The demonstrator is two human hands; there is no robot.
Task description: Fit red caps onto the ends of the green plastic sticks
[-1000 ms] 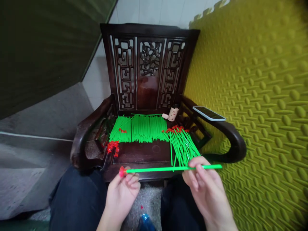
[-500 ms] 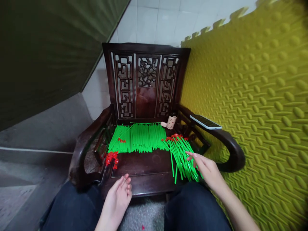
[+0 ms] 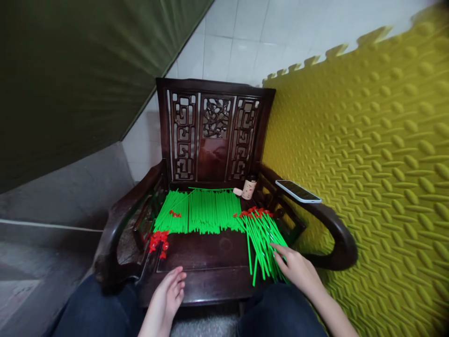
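A dark carved wooden chair [image 3: 210, 271] stands before me. Many bare green sticks [image 3: 199, 210] lie in a row at the back of its seat. A slanted pile of green sticks tipped with red caps [image 3: 261, 238] lies at the seat's right. Loose red caps [image 3: 157, 241] sit at the seat's left edge. My right hand [image 3: 294, 267] rests on the near end of the capped pile, fingers spread and flat. My left hand [image 3: 168, 292] lies at the seat's front edge, fingers stretched out, holding nothing.
A phone [image 3: 298, 191] lies on the right armrest. A small bottle [image 3: 249, 188] stands at the back right of the seat. A yellow foam mat [image 3: 379, 164] leans at the right. Dark green fabric [image 3: 70, 70] hangs at the left. My knees flank the chair.
One second ago both hands held a green stick with a red cap on its left end. That stick now lies in the right pile, and both hands are open and lower.
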